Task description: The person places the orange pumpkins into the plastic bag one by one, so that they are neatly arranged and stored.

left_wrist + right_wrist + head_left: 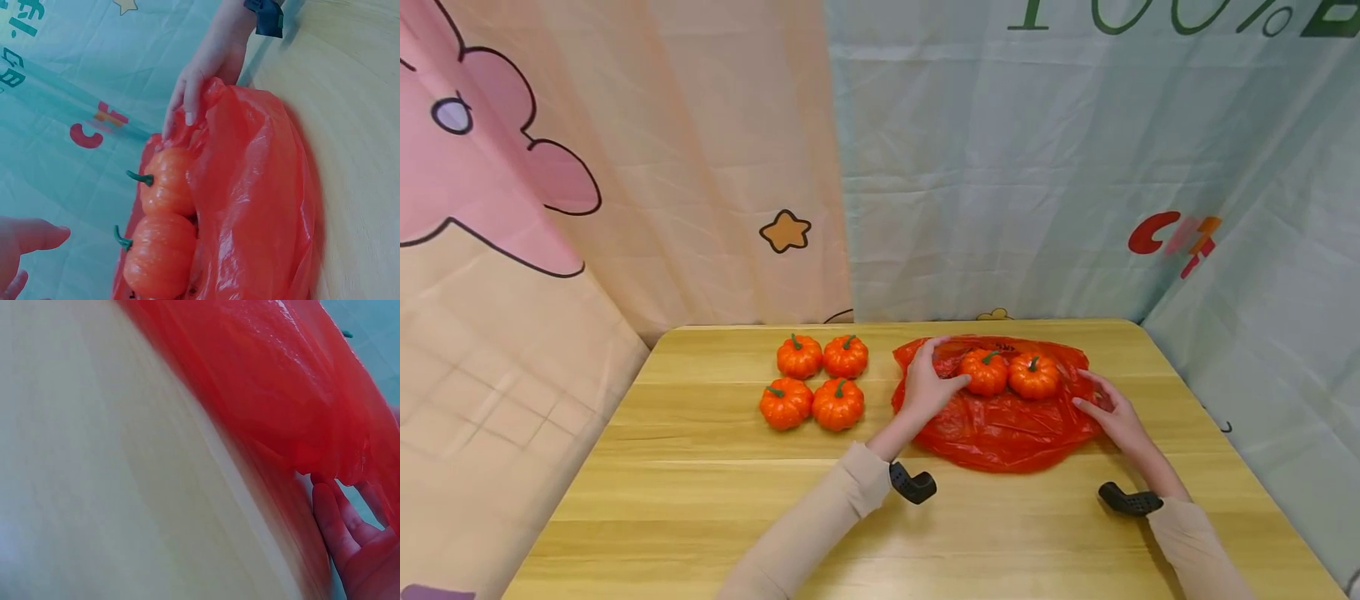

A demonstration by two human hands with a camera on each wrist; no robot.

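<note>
A red plastic bag (1000,429) lies spread on the table, with two small orange pumpkins with green stems, one left (983,372) and one right (1034,376), at its opening. My left hand (927,385) is over the bag's left side, fingers and thumb spread, its thumb close to the left pumpkin. At the bag's right edge, my right hand (1116,417) holds the plastic between thumb and fingers. The left wrist view shows red film bunched at the right hand (203,81). In the right wrist view, the bag (281,394) covers part of the fingers (334,519).
Several more orange pumpkins (812,382) stand in a close group on the wooden table (700,483), left of the bag. Printed curtains (962,183) hang behind and beside the table. A black wrist mount (912,483) sits on each forearm.
</note>
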